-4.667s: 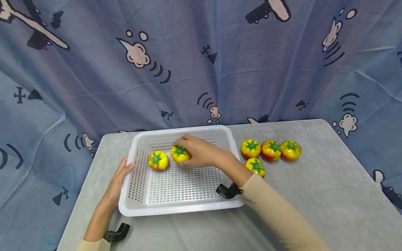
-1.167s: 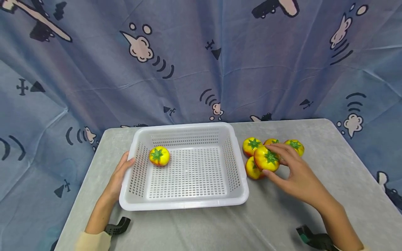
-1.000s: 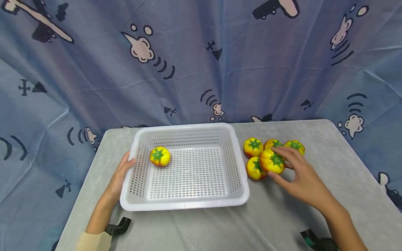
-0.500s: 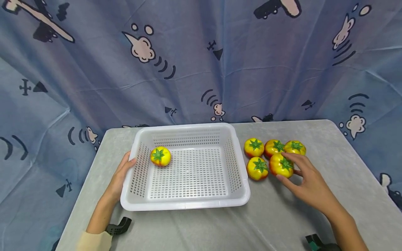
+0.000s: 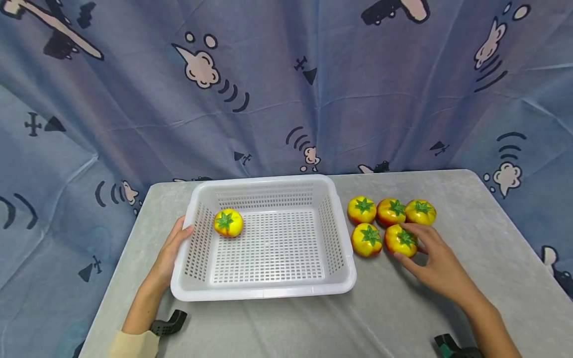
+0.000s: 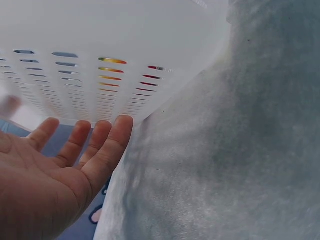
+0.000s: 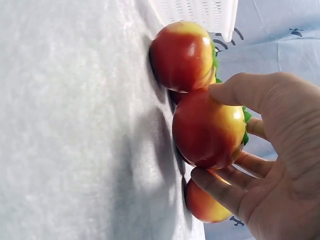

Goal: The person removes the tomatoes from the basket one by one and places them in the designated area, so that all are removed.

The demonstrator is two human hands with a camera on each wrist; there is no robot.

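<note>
My left hand (image 5: 172, 251) holds the left side of a white plastic basket (image 5: 264, 293), thumb at its rim and fingers against the outer wall. In the left wrist view, the fingertips (image 6: 122, 125) touch the slotted wall. One yellow-red tomato (image 5: 228, 223) with a green star-shaped top lies inside. Right of the basket, my right hand (image 5: 440, 266) grips another tomato (image 5: 400, 240) between thumb and fingers, low at the tabletop. The right wrist view shows the thumb on this tomato's (image 7: 207, 132) near side. It sits beside a tomato (image 5: 367, 240) in the front row.
Behind the held tomato, a row has a left tomato (image 5: 361, 210), a middle tomato (image 5: 391, 212) and a right tomato (image 5: 421, 212). A grey cloth covers the table (image 5: 286, 328). A blue patterned curtain (image 5: 268, 99) hangs along the back edge.
A second tomato has left the basket in my right hand. Carried right over the others, it has come down beside the front-row tomato. My left hand stays at the basket.
</note>
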